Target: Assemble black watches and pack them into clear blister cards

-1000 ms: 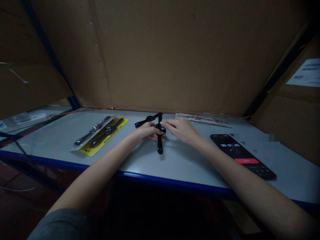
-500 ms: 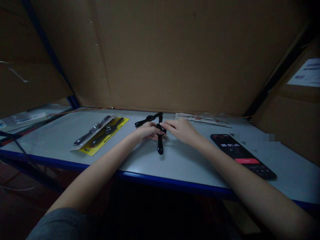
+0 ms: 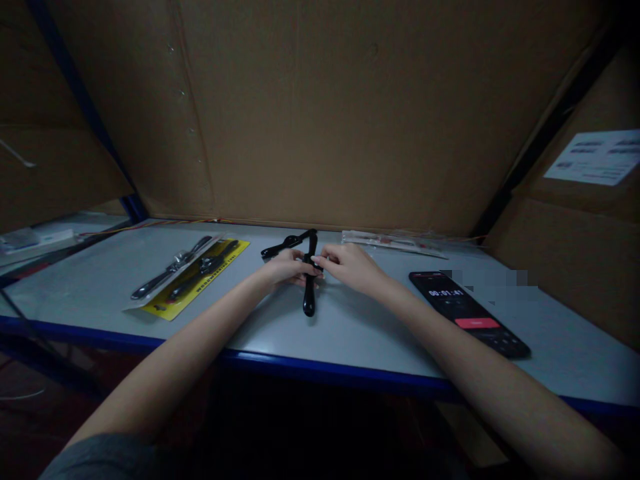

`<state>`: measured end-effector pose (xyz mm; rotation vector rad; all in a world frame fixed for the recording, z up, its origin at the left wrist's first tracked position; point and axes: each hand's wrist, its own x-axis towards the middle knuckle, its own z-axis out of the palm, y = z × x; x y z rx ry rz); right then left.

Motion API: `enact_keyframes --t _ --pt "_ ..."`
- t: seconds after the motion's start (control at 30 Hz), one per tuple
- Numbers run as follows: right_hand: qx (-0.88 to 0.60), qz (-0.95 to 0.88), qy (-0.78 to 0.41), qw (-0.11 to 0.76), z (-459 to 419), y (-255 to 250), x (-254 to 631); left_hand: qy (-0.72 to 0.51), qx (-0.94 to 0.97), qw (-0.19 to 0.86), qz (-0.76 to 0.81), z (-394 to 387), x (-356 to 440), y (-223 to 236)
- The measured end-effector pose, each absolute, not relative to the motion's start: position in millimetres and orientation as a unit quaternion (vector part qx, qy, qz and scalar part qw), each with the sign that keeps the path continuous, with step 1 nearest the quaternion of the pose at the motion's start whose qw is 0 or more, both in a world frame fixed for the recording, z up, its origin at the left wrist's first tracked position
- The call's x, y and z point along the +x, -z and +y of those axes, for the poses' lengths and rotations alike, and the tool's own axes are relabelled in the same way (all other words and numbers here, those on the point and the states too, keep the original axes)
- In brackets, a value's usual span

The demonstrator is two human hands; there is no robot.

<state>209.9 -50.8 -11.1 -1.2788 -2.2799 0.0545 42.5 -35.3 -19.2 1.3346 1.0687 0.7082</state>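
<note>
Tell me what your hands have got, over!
Left hand and right hand on black T-shaped tool. Phone off to the right, yellow-backed tool pack to the left, neither touching.

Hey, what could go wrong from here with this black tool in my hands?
The black tool, held between your left hand and right hand, could slip and drop onto the bench. Your right forearm passes close to the phone, so it might bump it.

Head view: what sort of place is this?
Probably a warehouse or stockroom work station: a blue-edged metal shelf, cardboard panels walling it in, and a yellow-backed tool blister pack on it.
</note>
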Motion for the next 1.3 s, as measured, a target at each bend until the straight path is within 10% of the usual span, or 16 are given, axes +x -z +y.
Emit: enact_keyframes --t 0.87,1.3 --pt "-0.579 -0.738 0.055 0.341 -15 -18 266 -0.348 0.536 0.608 0.471 -34 46 16" --pt "-0.706 -0.686 0.170 -0.043 46 22 410 -0.417 0.498 0.590 0.479 -24 38 18"
